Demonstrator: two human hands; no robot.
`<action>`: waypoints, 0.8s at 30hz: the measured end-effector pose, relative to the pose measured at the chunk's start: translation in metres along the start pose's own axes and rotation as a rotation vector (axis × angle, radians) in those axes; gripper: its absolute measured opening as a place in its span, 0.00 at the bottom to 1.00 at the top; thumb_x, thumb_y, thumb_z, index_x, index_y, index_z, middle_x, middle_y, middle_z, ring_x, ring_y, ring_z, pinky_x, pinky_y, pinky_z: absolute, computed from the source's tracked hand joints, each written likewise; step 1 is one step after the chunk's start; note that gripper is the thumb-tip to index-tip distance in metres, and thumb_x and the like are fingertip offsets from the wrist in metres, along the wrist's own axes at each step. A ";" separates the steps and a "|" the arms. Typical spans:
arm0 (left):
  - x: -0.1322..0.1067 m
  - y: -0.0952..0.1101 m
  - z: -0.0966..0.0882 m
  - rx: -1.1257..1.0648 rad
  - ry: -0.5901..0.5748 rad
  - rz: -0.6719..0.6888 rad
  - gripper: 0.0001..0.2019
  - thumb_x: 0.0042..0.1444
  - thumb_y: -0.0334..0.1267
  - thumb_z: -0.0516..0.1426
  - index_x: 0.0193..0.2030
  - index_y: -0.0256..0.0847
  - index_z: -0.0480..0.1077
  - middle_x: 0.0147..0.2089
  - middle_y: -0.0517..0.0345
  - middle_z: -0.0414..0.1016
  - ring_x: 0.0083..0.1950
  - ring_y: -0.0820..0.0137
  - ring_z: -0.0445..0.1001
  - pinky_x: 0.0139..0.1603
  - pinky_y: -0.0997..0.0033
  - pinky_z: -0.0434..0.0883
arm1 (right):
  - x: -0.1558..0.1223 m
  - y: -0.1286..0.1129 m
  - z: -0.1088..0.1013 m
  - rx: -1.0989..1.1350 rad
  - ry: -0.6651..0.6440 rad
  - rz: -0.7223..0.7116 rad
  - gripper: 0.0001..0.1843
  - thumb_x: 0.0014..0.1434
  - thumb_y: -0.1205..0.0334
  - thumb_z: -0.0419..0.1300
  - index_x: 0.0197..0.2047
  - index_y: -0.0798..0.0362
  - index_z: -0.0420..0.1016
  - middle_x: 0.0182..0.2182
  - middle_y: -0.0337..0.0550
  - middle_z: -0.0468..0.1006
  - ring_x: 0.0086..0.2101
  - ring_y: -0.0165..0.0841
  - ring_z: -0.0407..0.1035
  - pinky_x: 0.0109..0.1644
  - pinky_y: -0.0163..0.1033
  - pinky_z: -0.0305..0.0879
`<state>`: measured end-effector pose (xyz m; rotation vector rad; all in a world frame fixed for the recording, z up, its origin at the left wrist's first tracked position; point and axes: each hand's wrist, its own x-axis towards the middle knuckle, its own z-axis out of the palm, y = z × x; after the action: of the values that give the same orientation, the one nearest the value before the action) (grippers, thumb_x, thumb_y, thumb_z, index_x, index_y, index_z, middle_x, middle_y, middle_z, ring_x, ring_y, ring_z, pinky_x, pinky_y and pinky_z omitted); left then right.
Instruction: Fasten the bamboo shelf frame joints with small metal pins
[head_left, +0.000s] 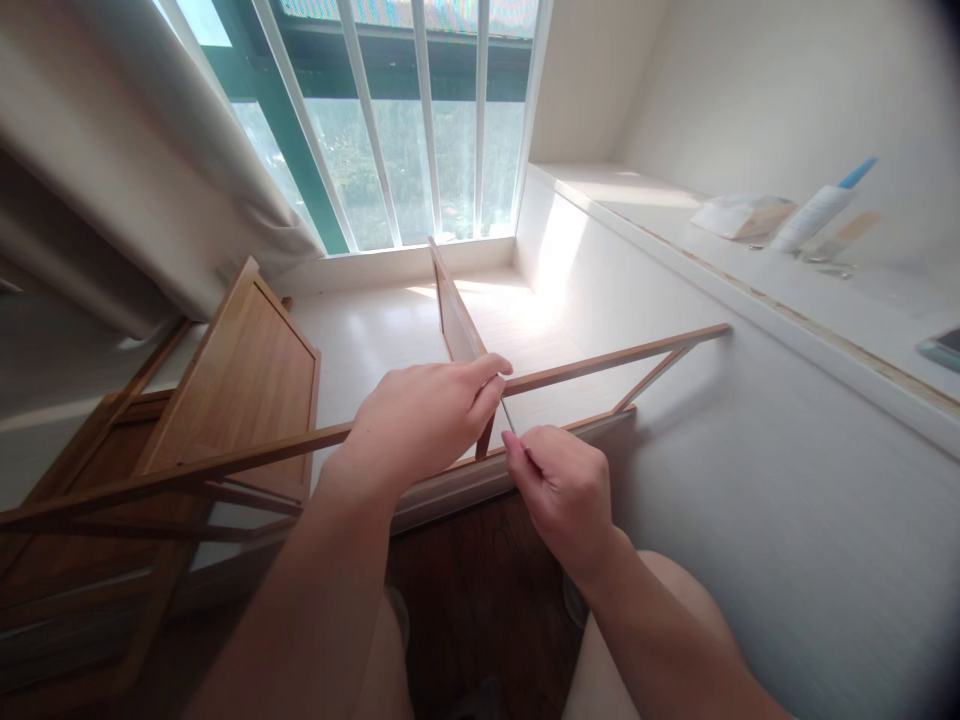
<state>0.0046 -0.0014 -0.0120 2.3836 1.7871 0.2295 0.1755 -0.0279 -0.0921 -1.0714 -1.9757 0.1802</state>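
Observation:
My left hand [420, 415] is closed over a long wooden rail [600, 362], where an upright wooden panel [457, 315] meets it. The thumb and forefinger are near the upper end of a thin metal rod [507, 412]. Below and to the right, my right hand [562, 480] is a fist around the rod's lower end; its handle, if any, is hidden. The rail runs across in front of me, with a slanting brace [651, 380] at its right end. A larger wooden panel [240, 385] stands at the left under the rail.
A barred window [420, 150] and a white sill [360, 325] lie ahead. A beige curtain [150, 150] hangs at the left. On the right ledge are a white tube with a blue nozzle [814, 215], a plastic bag [742, 215] and a dark flat object [941, 348].

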 end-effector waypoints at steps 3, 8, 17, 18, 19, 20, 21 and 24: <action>-0.001 0.001 0.001 0.010 0.006 -0.002 0.19 0.67 0.51 0.37 0.57 0.67 0.62 0.53 0.71 0.77 0.48 0.58 0.78 0.41 0.60 0.68 | 0.000 0.003 0.000 0.006 0.005 -0.012 0.21 0.66 0.64 0.54 0.23 0.51 0.52 0.20 0.35 0.57 0.24 0.28 0.51 0.32 0.38 0.48; 0.000 0.002 0.001 0.012 0.005 -0.010 0.19 0.67 0.51 0.37 0.57 0.67 0.62 0.53 0.70 0.78 0.49 0.58 0.78 0.41 0.61 0.68 | 0.001 0.004 -0.002 0.057 -0.007 0.026 0.21 0.66 0.64 0.54 0.23 0.51 0.51 0.20 0.34 0.55 0.23 0.27 0.50 0.31 0.37 0.48; 0.000 0.004 -0.001 -0.009 -0.011 -0.018 0.19 0.67 0.51 0.37 0.56 0.66 0.61 0.51 0.69 0.78 0.48 0.57 0.78 0.42 0.60 0.67 | 0.004 -0.004 0.007 0.042 0.028 0.124 0.23 0.63 0.63 0.54 0.19 0.52 0.51 0.16 0.32 0.52 0.20 0.25 0.47 0.28 0.37 0.44; 0.000 0.004 -0.001 -0.010 -0.014 -0.018 0.19 0.67 0.51 0.36 0.56 0.66 0.61 0.51 0.68 0.78 0.49 0.57 0.78 0.42 0.59 0.67 | 0.004 -0.005 0.007 0.036 0.031 0.132 0.23 0.63 0.63 0.54 0.18 0.52 0.51 0.16 0.32 0.53 0.19 0.25 0.47 0.28 0.37 0.44; 0.000 0.004 -0.002 -0.010 -0.014 -0.019 0.19 0.67 0.52 0.36 0.56 0.66 0.62 0.50 0.68 0.78 0.48 0.57 0.78 0.42 0.60 0.67 | 0.004 -0.006 0.008 0.033 0.033 0.141 0.23 0.63 0.63 0.54 0.18 0.52 0.52 0.15 0.32 0.53 0.19 0.25 0.47 0.27 0.37 0.44; 0.000 0.004 -0.002 -0.011 -0.016 -0.021 0.19 0.67 0.52 0.36 0.56 0.65 0.62 0.50 0.67 0.79 0.48 0.58 0.78 0.42 0.60 0.67 | 0.005 -0.007 0.008 0.030 0.034 0.151 0.23 0.62 0.63 0.54 0.18 0.53 0.52 0.15 0.33 0.54 0.19 0.25 0.47 0.27 0.37 0.44; 0.000 0.004 -0.002 -0.011 -0.018 -0.022 0.20 0.67 0.52 0.36 0.56 0.65 0.62 0.49 0.67 0.79 0.48 0.58 0.78 0.42 0.60 0.67 | 0.005 -0.008 0.008 0.026 0.033 0.160 0.23 0.62 0.63 0.54 0.18 0.53 0.53 0.15 0.33 0.55 0.19 0.25 0.46 0.27 0.37 0.44; -0.001 0.005 -0.003 -0.013 -0.028 -0.031 0.21 0.66 0.53 0.35 0.56 0.62 0.63 0.48 0.64 0.79 0.47 0.60 0.77 0.42 0.62 0.66 | 0.008 -0.011 0.007 -0.006 0.027 0.186 0.23 0.62 0.62 0.54 0.17 0.53 0.54 0.15 0.33 0.55 0.20 0.25 0.47 0.28 0.37 0.43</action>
<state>0.0082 -0.0032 -0.0083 2.3373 1.8026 0.2017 0.1615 -0.0276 -0.0861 -1.2557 -1.8530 0.2586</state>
